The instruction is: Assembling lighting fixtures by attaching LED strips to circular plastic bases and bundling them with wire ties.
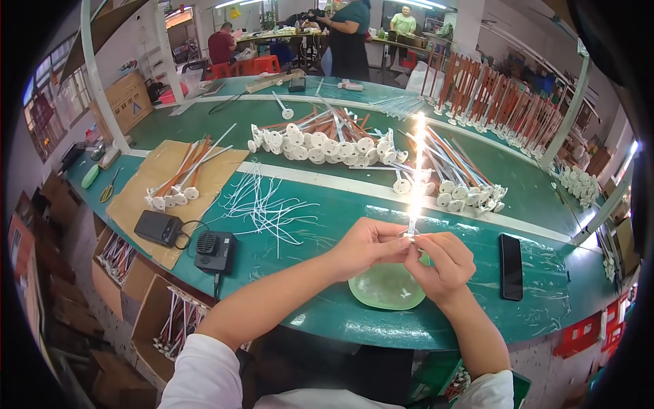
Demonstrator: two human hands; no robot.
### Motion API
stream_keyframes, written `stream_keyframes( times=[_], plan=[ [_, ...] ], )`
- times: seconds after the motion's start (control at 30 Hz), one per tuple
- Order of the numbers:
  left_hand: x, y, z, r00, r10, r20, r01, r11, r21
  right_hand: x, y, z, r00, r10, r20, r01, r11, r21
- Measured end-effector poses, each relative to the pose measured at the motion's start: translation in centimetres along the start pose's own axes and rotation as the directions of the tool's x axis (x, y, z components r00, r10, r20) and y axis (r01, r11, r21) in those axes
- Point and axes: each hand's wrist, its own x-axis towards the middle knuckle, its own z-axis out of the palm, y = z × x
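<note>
Hands [446, 262] hold a glowing rod [417, 174], long axis pointing upward

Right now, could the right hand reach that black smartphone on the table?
Probably yes: the black smartphone lies to the right of the right hand, with nothing standing between them. But that hand is busy with the glowing stick, so it might need to let go first.

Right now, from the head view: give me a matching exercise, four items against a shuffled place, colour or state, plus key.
Things
1. glowing light stick
2. bowl
3. smartphone
4. thin wires

Descriptions
A. white, loosely tangled
B. upright, pinched by left hand and right hand
C. dark, lying right of both hands
D. pale green, below both hands

Pairs: 1-B, 2-D, 3-C, 4-A
</note>
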Motion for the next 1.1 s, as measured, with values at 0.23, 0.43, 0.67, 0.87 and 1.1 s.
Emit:
stream_keyframes(
  times=[0.23, 0.43, 0.67, 0.87, 1.1],
  plan=[
    [0.0, 0.3, -0.2, 1.000, -0.006, -0.011, 0.004, 0.990, -0.143, 0.5, 0.4, -0.5, 0.985, 0.125, 0.121, -0.143, 0.978, 0.153],
    [-0.1, -0.2, -0.3, 0.998, 0.028, -0.053, -0.031, 0.998, -0.052, -0.1, -0.2, -0.4, 0.982, 0.160, 0.102, -0.171, 0.979, 0.111],
    [-0.1, 0.6, -0.1, 0.998, -0.015, -0.066, 0.010, 0.997, -0.073, -0.4, -0.4, -0.1, 0.959, 0.263, 0.101, -0.272, 0.959, 0.084],
    [0.7, 0.0, -1.6, 0.930, 0.226, -0.290, -0.184, 0.969, 0.166, 0.0, -1.4, -0.2, 0.752, 0.514, 0.413, -0.592, 0.802, 0.079],
    [0.9, -0.3, -1.0, 0.906, 0.266, -0.330, -0.211, 0.958, 0.195, -0.7, -0.2, -1.4, 0.430, 0.129, 0.893, -0.514, 0.848, 0.125]
  ],
)
